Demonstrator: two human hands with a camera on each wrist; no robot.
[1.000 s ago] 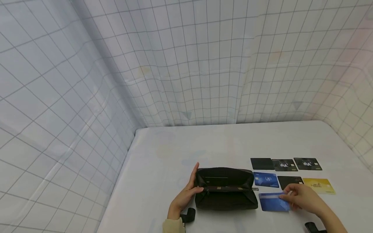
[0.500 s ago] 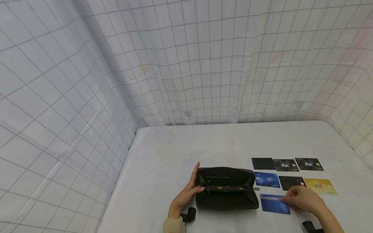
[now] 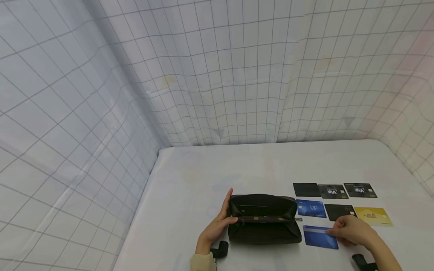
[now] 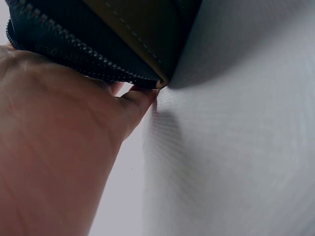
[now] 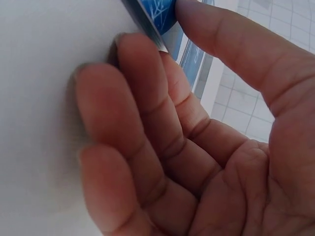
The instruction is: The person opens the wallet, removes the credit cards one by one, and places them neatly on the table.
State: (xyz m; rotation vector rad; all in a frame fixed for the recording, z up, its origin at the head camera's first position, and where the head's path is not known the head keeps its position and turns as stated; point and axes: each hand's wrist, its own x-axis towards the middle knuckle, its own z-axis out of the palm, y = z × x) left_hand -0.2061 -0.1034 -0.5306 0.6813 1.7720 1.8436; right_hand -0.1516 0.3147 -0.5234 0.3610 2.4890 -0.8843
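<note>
A black zip wallet [image 3: 264,236] lies spread wide on the white table, its inner compartments showing. At its left end my left hand [image 3: 215,228] grips it, thumb over the middle divider's edge and fingers along the outside. In the left wrist view the wallet's zipper teeth [image 4: 74,42] run past this hand. Right of the wallet is a blue card [image 3: 318,238] with a pale stripe near its top. My right hand [image 3: 354,230] pinches that card's right end. In the right wrist view the thumb lies on the blue card [image 5: 160,14], and the other fingers curl near the tabletop.
Behind the right hand, cards lie in two rows: a plain black card [image 3: 306,190], two dark Vip cards [image 3: 333,192], a blue VIP card [image 3: 311,209], a black card [image 3: 337,212] and a yellow card [image 3: 375,216]. Gridded white curtains [image 3: 217,94] enclose the table.
Since a second ago the blue card has turned slightly, its right end coming nearer the person along with the right hand. The left hand and wallet stay put.
</note>
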